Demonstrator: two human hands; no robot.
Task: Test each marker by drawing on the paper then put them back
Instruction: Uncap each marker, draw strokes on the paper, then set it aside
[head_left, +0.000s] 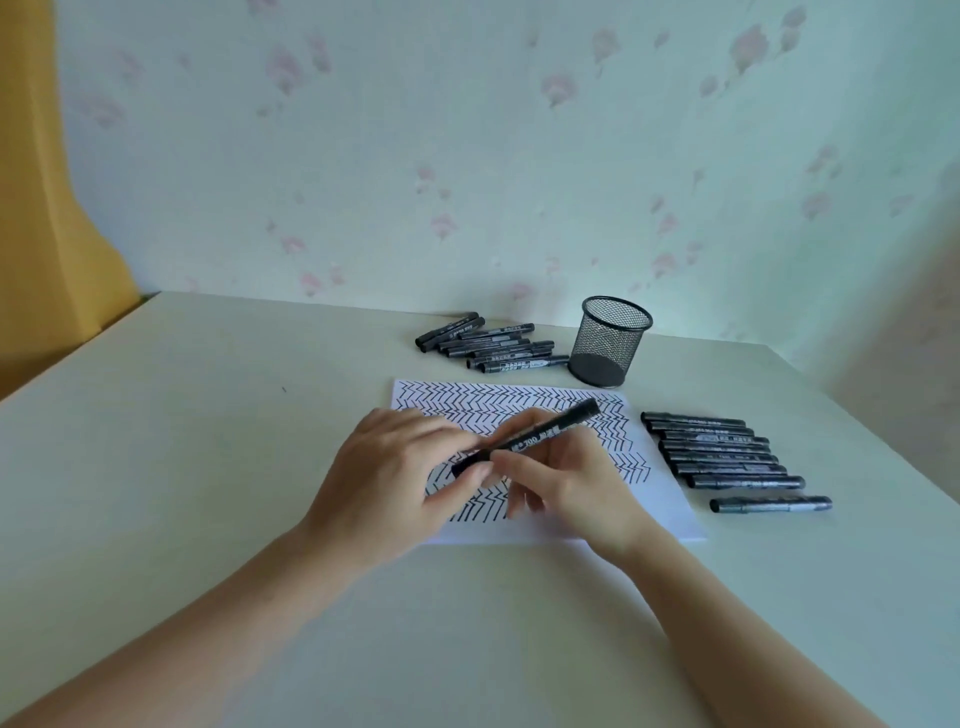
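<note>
Two bare forearms reach in from the near edge of the pale table (208, 467) and meet over the sheet of paper (657, 499). The left hand (395, 478) and the right hand (566, 483) share one black marker (524, 439), held just above the paper. The left grip is narrow, its thumb and fingertips pinching the marker's lower, near end, where the cap seems to be; whether the cap is seated or partly off cannot be told. The right grip is also narrow, thumb and forefinger closed round the barrel just beyond the left fingers, with the other fingers curled beneath. The marker slants up and away to the right, its far end clear of both hands.

Under and around the grip, the paper is covered with rows of black zigzag strokes; a bare white margin shows on the near side and to the right.

To the right of the grip, off the paper's edge, a row of black markers (717, 449) lies side by side on the table, and one single marker (771, 504) lies slightly apart, nearer than the row.

Beyond the grip, past the paper's far edge, a loose pile of markers (488, 345) lies on the table, and just right of it stands a black mesh pen cup (610, 340), upright, near the flowered wall (467, 156).
</note>
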